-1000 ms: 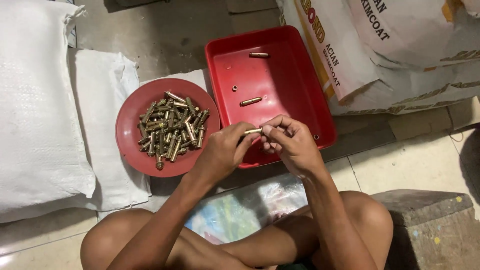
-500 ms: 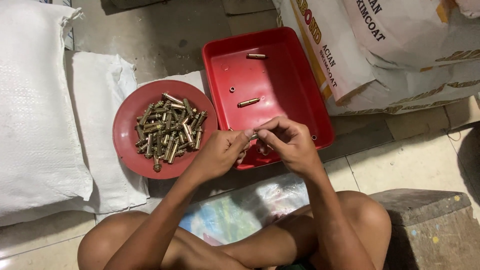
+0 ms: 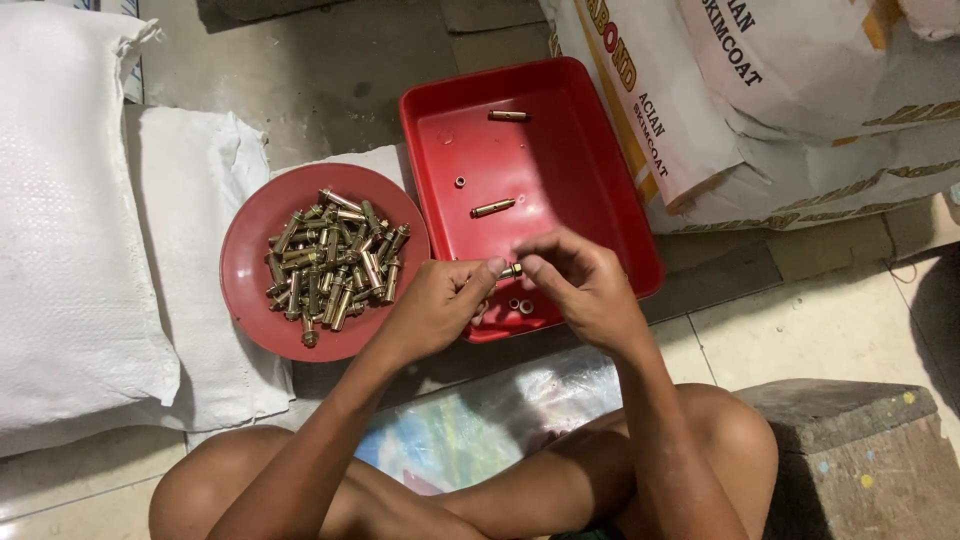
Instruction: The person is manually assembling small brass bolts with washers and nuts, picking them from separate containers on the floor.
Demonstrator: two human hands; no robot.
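Mostly the work is ahead, I judge: only 2 brass anchor bolts [image 3: 493,208] and a few loose sleeves lie in the red tray [image 3: 560,120], while the round red plate [image 3: 250,260] left of the tray carries a full heap. My left hand [image 3: 435,305] and right hand [image 3: 585,285] pinch 1 small bolt [image 3: 510,270] over the tray's near edge, grip closed. Sacks [image 3: 760,110] crowd the tray's right side.

Storeroom floor: cement sacks [image 3: 800,90], anchor bolts [image 3: 335,260]
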